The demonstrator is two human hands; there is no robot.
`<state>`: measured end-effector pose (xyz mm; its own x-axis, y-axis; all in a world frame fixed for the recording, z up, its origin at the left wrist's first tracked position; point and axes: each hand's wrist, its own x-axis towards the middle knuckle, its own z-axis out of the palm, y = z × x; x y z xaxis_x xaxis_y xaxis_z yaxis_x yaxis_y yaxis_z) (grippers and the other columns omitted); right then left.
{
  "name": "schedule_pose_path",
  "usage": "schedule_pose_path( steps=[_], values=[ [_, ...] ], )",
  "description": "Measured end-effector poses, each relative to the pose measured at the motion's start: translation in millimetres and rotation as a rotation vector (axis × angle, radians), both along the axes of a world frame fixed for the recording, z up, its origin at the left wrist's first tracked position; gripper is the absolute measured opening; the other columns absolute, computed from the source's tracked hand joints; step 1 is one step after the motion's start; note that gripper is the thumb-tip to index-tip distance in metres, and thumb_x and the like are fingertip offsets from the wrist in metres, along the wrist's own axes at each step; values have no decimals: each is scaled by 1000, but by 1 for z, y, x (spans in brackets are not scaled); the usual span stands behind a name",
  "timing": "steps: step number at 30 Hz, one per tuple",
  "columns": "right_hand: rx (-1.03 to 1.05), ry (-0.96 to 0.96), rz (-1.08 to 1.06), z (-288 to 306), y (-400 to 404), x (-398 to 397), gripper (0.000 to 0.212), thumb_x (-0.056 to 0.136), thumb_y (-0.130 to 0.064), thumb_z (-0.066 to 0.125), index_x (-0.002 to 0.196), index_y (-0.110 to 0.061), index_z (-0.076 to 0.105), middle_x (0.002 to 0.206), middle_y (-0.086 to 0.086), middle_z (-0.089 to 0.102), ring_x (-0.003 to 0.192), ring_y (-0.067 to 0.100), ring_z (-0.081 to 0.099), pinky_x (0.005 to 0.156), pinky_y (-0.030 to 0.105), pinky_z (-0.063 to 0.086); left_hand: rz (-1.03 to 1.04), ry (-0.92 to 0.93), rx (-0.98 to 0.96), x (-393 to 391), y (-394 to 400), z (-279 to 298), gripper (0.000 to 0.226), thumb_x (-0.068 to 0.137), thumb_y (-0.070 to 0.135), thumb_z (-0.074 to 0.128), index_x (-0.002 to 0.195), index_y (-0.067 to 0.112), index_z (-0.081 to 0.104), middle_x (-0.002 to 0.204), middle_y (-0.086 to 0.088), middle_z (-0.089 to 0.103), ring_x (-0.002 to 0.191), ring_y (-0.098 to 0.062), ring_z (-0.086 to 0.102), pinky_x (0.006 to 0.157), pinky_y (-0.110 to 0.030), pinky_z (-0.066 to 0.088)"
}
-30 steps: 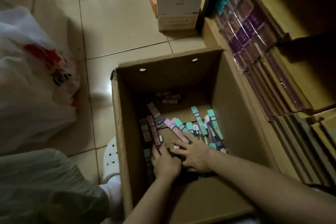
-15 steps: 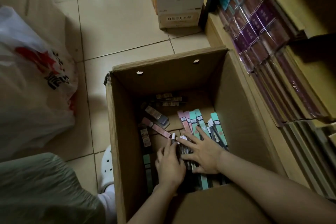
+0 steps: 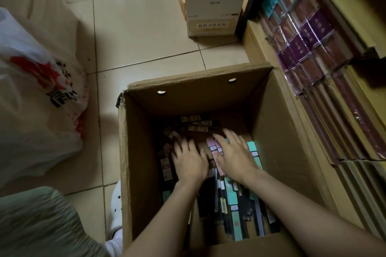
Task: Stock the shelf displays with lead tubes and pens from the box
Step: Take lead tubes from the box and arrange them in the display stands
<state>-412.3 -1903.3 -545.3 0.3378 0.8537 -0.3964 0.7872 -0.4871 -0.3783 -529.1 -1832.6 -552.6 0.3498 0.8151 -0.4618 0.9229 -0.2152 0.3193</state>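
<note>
While both hands are lying flat with fingers spread, the left hand [image 3: 189, 162] and right hand [image 3: 235, 156] are sorting pen packs [image 3: 234, 204] beneath them inside the box [image 3: 277, 131]; gathering a bundle likely comes next

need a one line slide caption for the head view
Both hands, left hand and right hand, spread flat over packaged pens in an open brown cardboard box on a tiled floor.

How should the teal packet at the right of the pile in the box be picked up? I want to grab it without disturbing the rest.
Pinch the teal packet across its narrow width at the far end, coming from above: it lies flat, with bare box floor on its right.
</note>
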Motion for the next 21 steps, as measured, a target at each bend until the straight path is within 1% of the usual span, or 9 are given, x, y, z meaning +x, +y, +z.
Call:
schedule_pose_path(
  steps=[2, 5, 6, 8, 11, 14, 18, 20, 21],
  values=[
    [-3, -43, 9, -2, 14, 5, 54, 95, -28, 51, 146, -21, 37, 150, 9, 34, 140, 26, 28, 117, 40, 19, -75, -42, 25, -9, -16, -1, 53, 102, 38, 34, 150, 16, 28, 161, -5, 15, 149, -26, 2, 121, -41, 6],
    [-30, -111, 75, -5, 38, 6, 42, 97, -31, 46, 137, -21, 46, 133, 9, 50, 122, 29, 45, 104, 42, 31, -130, -128, -36, -24, -41, 3, 52, 102, 36, 36, 151, 22, 28, 163, 6, 5, 149, -17, -12, 120, -37, 0],
    [-58, -115, 96, -5, 46, 6, 40, 97, -33, 45, 136, -22, 48, 132, 9, 52, 121, 29, 47, 102, 43, 32, -128, -160, -58, -28, -46, 4, 50, 102, 35, 38, 149, 23, 32, 162, 8, 7, 148, -14, -12, 120, -36, 1],
    [-131, -107, 135, -8, 57, 3, 41, 99, -36, 43, 138, -24, 46, 137, 8, 50, 124, 29, 47, 103, 45, 33, -85, -238, -62, -33, -49, 8, 43, 101, 28, 42, 143, 25, 42, 160, 11, 18, 149, -11, -1, 120, -33, 7],
    [-152, -126, 168, -14, 51, -4, 45, 101, -39, 37, 144, -26, 40, 147, 4, 42, 134, 28, 37, 106, 47, 29, 47, -332, -10, -32, -40, 14, 42, 97, 15, 51, 138, 23, 48, 157, 7, 23, 147, -9, 10, 117, -25, 10],
    [-59, -147, 170, -14, 26, -10, 45, 102, -37, 32, 145, -28, 36, 147, 0, 40, 134, 25, 33, 109, 46, 24, 147, -274, 20, -21, -19, 11, 50, 98, 17, 47, 146, 17, 35, 159, -3, 17, 147, -19, 9, 118, -28, 12],
    [-32, -161, 153, -11, -1, -18, 51, 101, -37, 37, 150, -27, 32, 157, 0, 28, 143, 25, 26, 115, 50, 20, 159, -115, -33, -6, 1, 2, 54, 100, 28, 41, 149, 12, 26, 157, -8, 24, 146, -24, 15, 117, -40, 19],
    [-32, -171, 171, -9, -7, -19, 49, 100, -37, 39, 148, -27, 37, 157, 0, 29, 144, 25, 26, 116, 52, 18, 117, -93, -41, -5, -3, 1, 56, 100, 30, 40, 151, 13, 23, 159, -6, 22, 148, -22, 11, 119, -42, 14],
    [-10, -181, 174, -7, -8, -19, 45, 99, -35, 43, 143, -26, 46, 153, 1, 36, 142, 25, 31, 116, 53, 20, 91, -92, -39, -6, -7, 0, 58, 99, 30, 40, 151, 13, 21, 159, -6, 20, 148, -22, 9, 120, -41, 11]
  ],
)
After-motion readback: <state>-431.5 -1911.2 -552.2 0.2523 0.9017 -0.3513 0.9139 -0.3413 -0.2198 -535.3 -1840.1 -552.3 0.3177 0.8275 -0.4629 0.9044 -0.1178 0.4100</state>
